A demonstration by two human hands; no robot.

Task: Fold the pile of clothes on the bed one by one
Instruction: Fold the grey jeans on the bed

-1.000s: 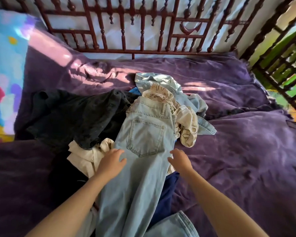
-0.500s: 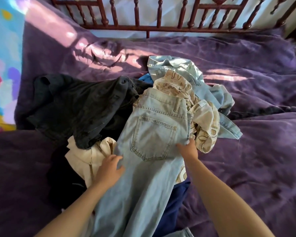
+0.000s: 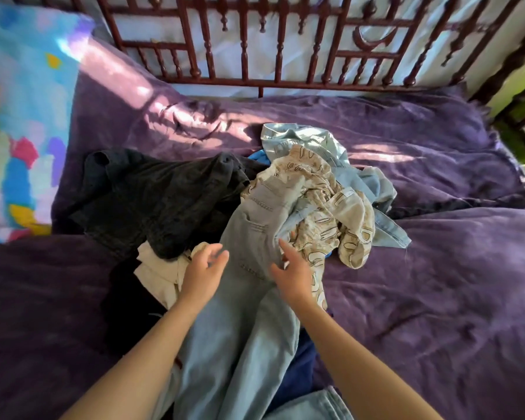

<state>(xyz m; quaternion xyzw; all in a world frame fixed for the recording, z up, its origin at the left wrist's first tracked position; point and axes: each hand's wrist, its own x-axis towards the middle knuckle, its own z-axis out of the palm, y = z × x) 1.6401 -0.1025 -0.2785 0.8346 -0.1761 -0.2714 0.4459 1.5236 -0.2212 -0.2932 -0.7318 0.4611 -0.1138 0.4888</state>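
A pile of clothes lies in the middle of the purple bed [image 3: 437,283]. Light blue jeans [image 3: 240,334] lie on top, legs running towards me, with the waist's right side bunched and turned over to the left. My right hand [image 3: 291,274] grips that bunched fold near the back pocket, fingertips tucked under the cloth. My left hand [image 3: 203,271] is blurred, with loose, spread fingers at the jeans' left edge, holding nothing. Around the jeans lie a black garment [image 3: 164,201], a cream garment [image 3: 158,268], a beige patterned garment [image 3: 325,213], a pale denim garment [image 3: 300,137] and a navy garment [image 3: 300,362].
A dark red wooden headboard [image 3: 255,83] with turned spindles runs along the far side. A bright multicoloured pillow [image 3: 19,131] lies at the far left. Another wooden railing [image 3: 515,86] stands at the right. Purple cover stretches to the right of the pile.
My right hand moved in from the jeans' right edge, pulling the waist's right side over to the left. My left hand lifted off the left edge. The camera view shifted.
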